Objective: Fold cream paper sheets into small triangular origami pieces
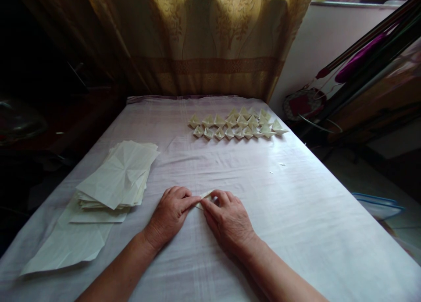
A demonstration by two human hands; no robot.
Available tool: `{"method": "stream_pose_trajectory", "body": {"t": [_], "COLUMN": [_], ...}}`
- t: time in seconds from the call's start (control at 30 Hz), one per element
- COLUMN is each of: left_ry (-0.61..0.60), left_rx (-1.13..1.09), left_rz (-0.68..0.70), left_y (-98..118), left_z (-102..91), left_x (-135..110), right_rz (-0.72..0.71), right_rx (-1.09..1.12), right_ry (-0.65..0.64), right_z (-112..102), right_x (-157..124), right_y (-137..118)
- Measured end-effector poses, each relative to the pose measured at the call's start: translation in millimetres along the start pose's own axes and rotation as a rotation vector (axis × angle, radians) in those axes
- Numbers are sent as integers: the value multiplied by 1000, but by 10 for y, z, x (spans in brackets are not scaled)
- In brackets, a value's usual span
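A small folded piece of paper (206,194) lies on the cloth-covered table between my hands, mostly covered by my fingers. My left hand (173,209) is closed, its index finger and thumb pressed against the paper's left end. From the other side my right hand (226,216) pinches the paper between thumb and fingertips. To the left of my hands rests a stack of creased cream paper sheets (121,170). Farther back stand several folded paper boats (229,133) in two rough rows.
A long loose sheet (62,245) sticks out beneath the stack toward the near left. Paper scraps (281,164) lie right of centre. The pale checked tablecloth (296,232) reaches the table edges. A gold curtain (204,34) hangs behind; poles and a patterned bag (304,102) are at the right.
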State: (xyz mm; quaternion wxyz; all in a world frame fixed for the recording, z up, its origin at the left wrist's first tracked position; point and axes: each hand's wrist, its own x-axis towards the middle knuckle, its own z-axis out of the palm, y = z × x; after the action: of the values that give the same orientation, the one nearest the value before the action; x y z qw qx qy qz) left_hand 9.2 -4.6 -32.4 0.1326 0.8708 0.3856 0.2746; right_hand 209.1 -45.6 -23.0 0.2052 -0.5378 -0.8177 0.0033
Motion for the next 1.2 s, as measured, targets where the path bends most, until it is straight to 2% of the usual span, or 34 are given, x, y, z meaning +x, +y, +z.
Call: {"method": "stream_pose_trajectory", "body": {"t": [0.17, 0.33, 0.67, 0.97, 1.1, 1.2], "left_ry": [-27, -60, -45, -16, -17, -66], "left_rx": [17, 40, 97, 188, 252, 321], "left_rz": [-6, -9, 34, 81, 124, 150], "left_y": [23, 57, 61, 34, 105, 165], "left_z": [-20, -54, -85, -229, -212, -200], "left_x": [7, 15, -18, -191, -159, -91], "right_rz": [15, 41, 158, 128, 72, 70], "right_rx": [111, 82, -82, -61, -36, -30], "right_ry": [73, 122, -6, 13, 41, 26], "right_z": [39, 88, 36, 17, 1, -8], "right_x": [-24, -45, -34, -19, -5, 1], "right_y": [24, 30, -17, -16, -3, 8]}}
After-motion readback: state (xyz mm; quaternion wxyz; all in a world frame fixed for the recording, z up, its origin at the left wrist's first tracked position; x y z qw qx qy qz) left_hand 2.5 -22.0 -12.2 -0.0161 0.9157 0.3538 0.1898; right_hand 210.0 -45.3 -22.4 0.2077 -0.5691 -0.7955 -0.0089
